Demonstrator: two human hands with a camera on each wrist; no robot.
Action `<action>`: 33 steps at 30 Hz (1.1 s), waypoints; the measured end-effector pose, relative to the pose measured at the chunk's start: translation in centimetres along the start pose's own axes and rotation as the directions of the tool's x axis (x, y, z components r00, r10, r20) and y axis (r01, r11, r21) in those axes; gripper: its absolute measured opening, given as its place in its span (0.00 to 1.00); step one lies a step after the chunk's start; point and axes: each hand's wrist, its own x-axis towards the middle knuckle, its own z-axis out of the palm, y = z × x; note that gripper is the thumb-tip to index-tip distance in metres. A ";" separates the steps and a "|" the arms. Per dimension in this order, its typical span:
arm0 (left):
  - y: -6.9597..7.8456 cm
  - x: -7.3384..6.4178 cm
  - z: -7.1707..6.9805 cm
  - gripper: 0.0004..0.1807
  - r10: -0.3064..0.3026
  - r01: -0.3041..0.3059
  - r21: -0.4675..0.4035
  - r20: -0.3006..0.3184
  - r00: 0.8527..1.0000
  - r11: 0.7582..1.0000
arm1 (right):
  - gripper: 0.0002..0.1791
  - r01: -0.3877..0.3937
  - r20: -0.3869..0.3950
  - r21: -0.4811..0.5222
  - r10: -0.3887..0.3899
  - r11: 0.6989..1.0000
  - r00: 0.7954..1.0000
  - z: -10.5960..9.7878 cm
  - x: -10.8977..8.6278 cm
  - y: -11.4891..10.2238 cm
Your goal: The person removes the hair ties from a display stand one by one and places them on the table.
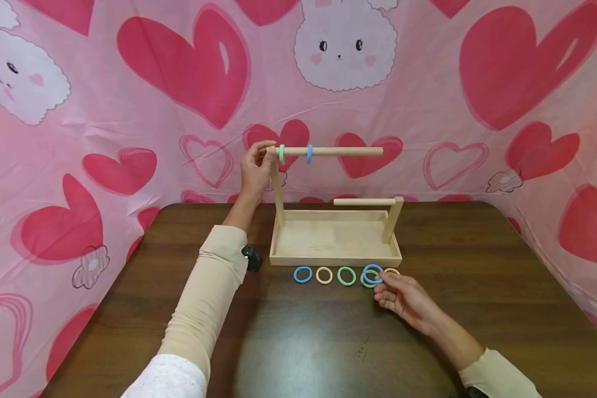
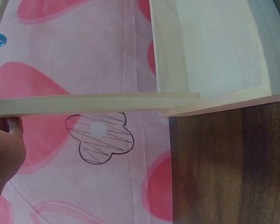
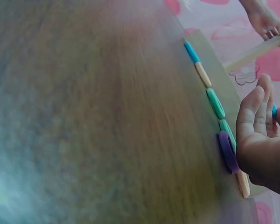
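Observation:
My left hand (image 1: 256, 171) grips the top of the tall wooden post (image 1: 278, 193), thumb and fingers around its upper end. From that post a long rod (image 1: 348, 151) runs right, bearing a green ring (image 1: 281, 155) close to the hand and a blue ring (image 1: 309, 154) farther along. Between thumb and fingers, my right hand (image 1: 410, 303) pinches another blue ring (image 1: 373, 266), which overlaps a green ring (image 1: 366, 286) in the head view. In the right wrist view a purple ring (image 3: 229, 153) shows beside that hand; fingers partly hide the held ring (image 3: 274, 111).
The post rises from the left end of a shallow wooden tray (image 1: 328, 261). A shorter post (image 1: 392, 221) at its right end carries a lower rod (image 1: 363, 202). Along the tray's front, a blue ring (image 1: 303, 282), beige rings (image 1: 324, 283) and green rings (image 1: 346, 284) lie on the brown table (image 1: 298, 348).

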 end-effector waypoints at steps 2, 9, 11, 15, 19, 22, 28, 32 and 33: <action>0.0 0.0 0.0 0.12 0.003 -0.003 0.000 -0.001 1.000 1.000 | 0.19 -0.019 -0.014 -0.031 0.019 0.999 1.000 0.2 0.0 0.0; -0.1 0.0 -0.1 0.12 0.010 -0.010 0.008 -0.005 1.000 1.000 | 0.13 -0.121 -0.099 -0.157 0.106 0.980 0.989 1.0 -0.2 0.1; 0.0 0.0 -0.1 0.12 0.006 -0.006 0.006 -0.003 1.000 1.000 | 0.12 -0.147 -0.116 -0.186 0.127 0.972 0.985 1.1 -0.3 0.2; 0.1 0.0 0.0 0.12 -0.005 0.005 0.003 0.002 1.000 1.000 | 0.11 -0.184 -0.144 -0.240 0.152 0.953 0.978 1.3 -0.4 0.5; 0.2 0.0 0.0 0.12 -0.006 0.006 0.002 0.000 1.000 1.000 | 0.10 -0.207 -0.177 -0.295 0.160 0.933 0.971 1.4 -0.3 0.7; 0.1 0.0 0.1 0.12 -0.005 0.005 0.004 -0.001 1.000 1.000 | 0.10 -0.228 -0.190 -0.315 0.175 0.921 0.966 1.5 -0.2 1.0; 0.0 0.0 0.1 0.11 -0.005 0.005 0.003 0.000 1.000 1.000 | 0.10 -0.241 -0.194 -0.336 0.184 0.910 0.964 1.7 -0.1 1.2; 0.0 0.0 0.1 0.12 -0.005 0.005 -0.004 0.003 1.000 1.000 | 0.09 -0.250 -0.206 -0.344 0.188 0.905 0.960 1.8 0.0 1.2; 0.1 0.0 0.1 0.12 -0.006 0.006 -0.005 0.005 1.000 1.000 | 0.09 -0.254 -0.208 -0.346 0.190 0.903 0.959 1.8 0.0 1.1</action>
